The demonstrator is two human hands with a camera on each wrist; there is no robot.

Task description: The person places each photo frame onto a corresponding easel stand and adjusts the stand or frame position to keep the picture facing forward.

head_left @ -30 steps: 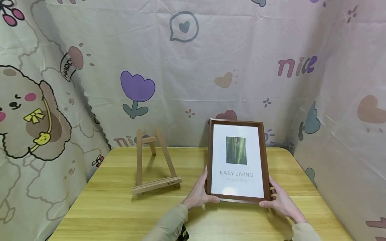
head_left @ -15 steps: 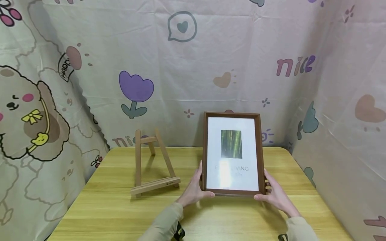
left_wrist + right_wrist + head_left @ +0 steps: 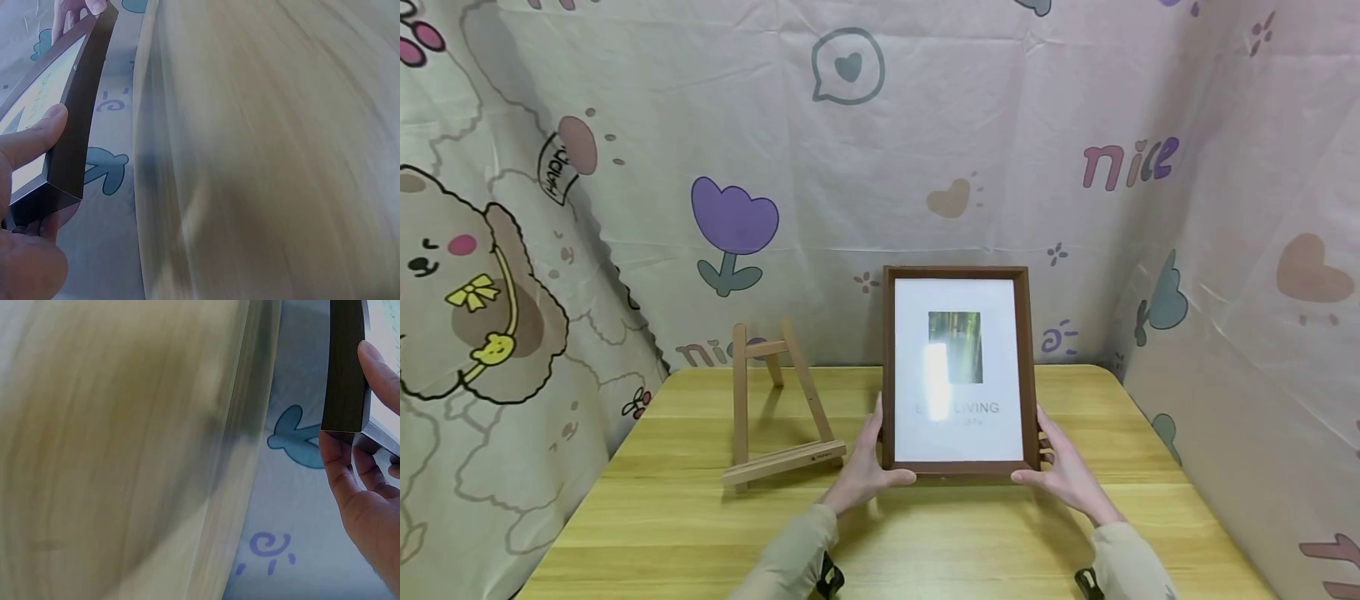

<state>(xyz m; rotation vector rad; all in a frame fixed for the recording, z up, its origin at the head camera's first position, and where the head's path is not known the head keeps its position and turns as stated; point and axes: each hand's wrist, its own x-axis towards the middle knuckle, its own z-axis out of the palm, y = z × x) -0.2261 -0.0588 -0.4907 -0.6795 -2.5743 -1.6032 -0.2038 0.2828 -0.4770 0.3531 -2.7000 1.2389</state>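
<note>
A brown picture frame (image 3: 891, 367) with a white insert, a small green picture and printed lettering is held upright above the table, light glaring on its front. My left hand (image 3: 861, 475) grips its lower left corner, the thumb on the front; the other fingers are mostly hidden behind it. At the lower right corner, my right hand (image 3: 1067, 477) holds it the same way, and in the right wrist view its fingers (image 3: 339, 469) reach under and behind the edge. To the left of the picture frame stands a small wooden easel (image 3: 784, 460), apart from both hands.
The wooden table (image 3: 955, 542) extends under the easel and the hands. A patterned cloth (image 3: 850, 167) hangs behind it, and more cloth lines the left and right sides.
Both hands have carried the picture frame leftward and upward, nearer the easel, and its slight tilt has straightened. The easel stays in place; the whole head view shifts slightly.
</note>
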